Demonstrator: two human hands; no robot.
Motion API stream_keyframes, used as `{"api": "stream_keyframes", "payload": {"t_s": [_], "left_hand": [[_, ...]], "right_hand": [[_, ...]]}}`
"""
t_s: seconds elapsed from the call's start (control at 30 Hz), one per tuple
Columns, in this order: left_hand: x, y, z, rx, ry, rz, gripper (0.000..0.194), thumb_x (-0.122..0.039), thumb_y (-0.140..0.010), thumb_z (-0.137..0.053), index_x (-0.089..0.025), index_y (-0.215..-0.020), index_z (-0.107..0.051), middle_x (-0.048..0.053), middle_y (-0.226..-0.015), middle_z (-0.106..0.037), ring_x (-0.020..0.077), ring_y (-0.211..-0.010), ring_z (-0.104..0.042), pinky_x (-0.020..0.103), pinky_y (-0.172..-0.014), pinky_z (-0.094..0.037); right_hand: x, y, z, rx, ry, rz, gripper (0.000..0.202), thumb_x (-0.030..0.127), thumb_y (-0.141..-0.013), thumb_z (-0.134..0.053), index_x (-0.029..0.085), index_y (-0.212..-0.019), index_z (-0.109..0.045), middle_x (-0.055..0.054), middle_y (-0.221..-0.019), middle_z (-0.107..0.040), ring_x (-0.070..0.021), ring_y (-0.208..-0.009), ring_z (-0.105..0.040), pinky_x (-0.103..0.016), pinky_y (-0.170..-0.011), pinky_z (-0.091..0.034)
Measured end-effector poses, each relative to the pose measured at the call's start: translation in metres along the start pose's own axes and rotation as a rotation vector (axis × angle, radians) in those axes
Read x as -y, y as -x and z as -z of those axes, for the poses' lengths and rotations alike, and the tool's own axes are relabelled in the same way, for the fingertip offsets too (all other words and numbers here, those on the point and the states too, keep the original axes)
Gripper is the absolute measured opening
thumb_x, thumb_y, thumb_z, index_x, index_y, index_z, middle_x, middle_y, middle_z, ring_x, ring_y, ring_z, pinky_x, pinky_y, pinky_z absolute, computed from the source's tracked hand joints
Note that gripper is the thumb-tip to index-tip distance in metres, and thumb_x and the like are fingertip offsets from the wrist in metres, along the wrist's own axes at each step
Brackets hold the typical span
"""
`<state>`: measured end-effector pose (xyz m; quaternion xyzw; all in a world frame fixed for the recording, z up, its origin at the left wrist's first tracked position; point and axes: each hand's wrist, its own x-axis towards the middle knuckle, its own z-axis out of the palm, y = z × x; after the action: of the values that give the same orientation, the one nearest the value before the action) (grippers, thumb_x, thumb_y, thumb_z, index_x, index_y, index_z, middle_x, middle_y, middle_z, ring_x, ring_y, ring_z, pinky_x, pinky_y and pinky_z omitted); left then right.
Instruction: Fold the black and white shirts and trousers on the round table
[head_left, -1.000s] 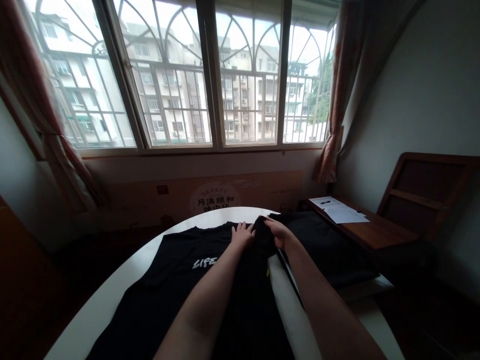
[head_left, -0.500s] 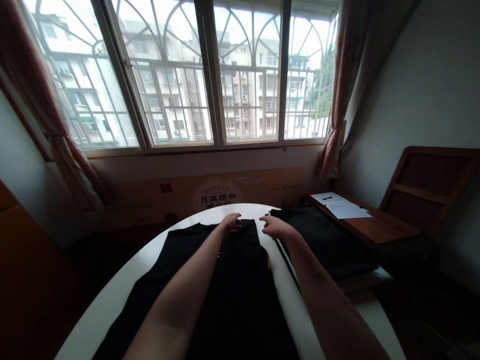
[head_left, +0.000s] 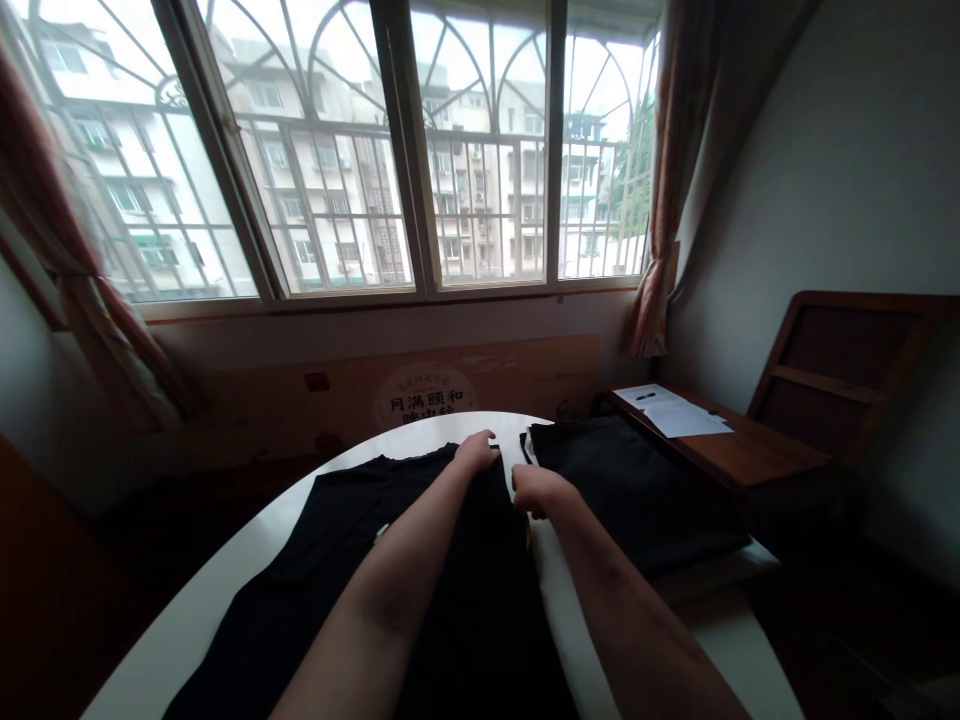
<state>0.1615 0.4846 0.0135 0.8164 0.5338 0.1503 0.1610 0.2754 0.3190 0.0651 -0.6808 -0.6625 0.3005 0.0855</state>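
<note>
left hand [head_left: 478,453]: half-curled at far end of black shirt [head_left: 484,590]; grip can't tell
right hand [head_left: 544,490]: curled at shirt's right edge; grip unclear
shirt: mostly nearside of hands, on surface [head_left: 202,600], short of its far edge

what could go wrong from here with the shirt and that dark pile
The left hand is at the far end of the black shirt, so a sideways tug there might skew or crease it. The right hand is over the narrow strip between shirt and dark pile, so it could nudge either. The pile looks close to the white table's right edge; a bump might push it off.
</note>
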Motion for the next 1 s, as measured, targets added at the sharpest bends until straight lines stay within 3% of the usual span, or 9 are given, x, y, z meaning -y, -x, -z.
{"api": "stream_keyframes", "payload": {"t_s": [0.1, 0.23, 0.33, 0.47, 0.77, 0.9, 1.0], "left_hand": [[-0.003, -0.011, -0.004, 0.005, 0.002, -0.045, 0.034, -0.036, -0.098, -0.064, -0.019, -0.127, -0.063, 0.01, -0.129, -0.065, 0.0238, -0.112, -0.065, 0.047, -0.097, -0.056], [-0.007, -0.021, -0.01, 0.002, 0.017, -0.094, 0.032, -0.036, -0.099, -0.062, -0.019, -0.126, -0.063, 0.009, -0.125, -0.066, 0.0223, -0.108, -0.066, 0.046, -0.095, -0.057], [-0.008, -0.023, -0.012, -0.009, 0.017, -0.101, 0.03, -0.036, -0.099, -0.062, -0.019, -0.124, -0.064, 0.009, -0.124, -0.067, 0.0221, -0.108, -0.066, 0.045, -0.096, -0.056], [-0.006, -0.022, -0.012, -0.022, 0.009, -0.104, 0.029, -0.036, -0.099, -0.062, -0.018, -0.121, -0.065, 0.009, -0.122, -0.068, 0.0216, -0.106, -0.067, 0.045, -0.095, -0.056], [-0.005, -0.006, -0.018, -0.1, -0.038, -0.148, 0.022, -0.03, -0.099, -0.06, -0.019, -0.115, -0.071, 0.008, -0.115, -0.072, 0.0232, -0.11, -0.066, 0.045, -0.1, -0.052], [-0.011, 0.006, -0.008, -0.178, -0.061, -0.163, 0.029, -0.023, -0.097, -0.054, -0.02, -0.119, -0.072, 0.011, -0.132, -0.067, 0.0278, -0.127, -0.057, 0.039, -0.11, -0.044], [-0.016, 0.023, 0.0, -0.191, -0.074, -0.169, 0.038, -0.021, -0.101, -0.039, -0.016, -0.124, -0.07, 0.013, -0.133, -0.067, 0.0263, -0.125, -0.058, 0.037, -0.111, -0.042]], "right_hand": [[0.001, 0.0, 0.003, 0.041, 0.15, -0.015, 0.031, -0.001, -0.072, -0.067, 0.008, -0.101, -0.069, -0.004, -0.071, -0.065, -0.0168, -0.063, -0.066, -0.021, -0.057, -0.049], [0.003, 0.0, 0.004, 0.111, 0.168, -0.028, 0.019, 0.005, -0.072, -0.072, 0.009, -0.09, -0.071, -0.004, -0.068, -0.066, -0.0177, -0.067, -0.068, -0.021, -0.058, -0.049], [0.002, -0.002, 0.004, 0.118, 0.151, -0.045, 0.02, 0.013, -0.075, -0.074, 0.009, -0.094, -0.071, -0.005, -0.072, -0.068, -0.0183, -0.067, -0.068, -0.022, -0.058, -0.05], [0.003, -0.002, 0.003, 0.146, 0.196, -0.086, 0.022, 0.005, -0.072, -0.071, 0.009, -0.093, -0.073, -0.007, -0.077, -0.071, -0.0195, -0.072, -0.069, -0.022, -0.06, -0.051], [0.008, 0.005, 0.008, 0.18, 0.194, -0.078, 0.024, 0.002, -0.07, -0.073, 0.01, -0.093, -0.077, -0.007, -0.078, -0.073, -0.0199, -0.077, -0.071, -0.021, -0.064, -0.052], [0.002, 0.011, 0.02, 0.201, 0.129, -0.087, 0.018, 0.005, -0.075, -0.071, 0.011, -0.09, -0.078, -0.007, -0.072, -0.072, -0.0173, -0.064, -0.068, -0.023, -0.059, -0.052], [-0.003, 0.017, 0.031, 0.119, 0.078, -0.09, 0.021, 0.005, -0.08, -0.065, 0.009, -0.096, -0.077, -0.01, -0.08, -0.074, -0.0147, -0.059, -0.066, -0.022, -0.056, -0.052]]}}
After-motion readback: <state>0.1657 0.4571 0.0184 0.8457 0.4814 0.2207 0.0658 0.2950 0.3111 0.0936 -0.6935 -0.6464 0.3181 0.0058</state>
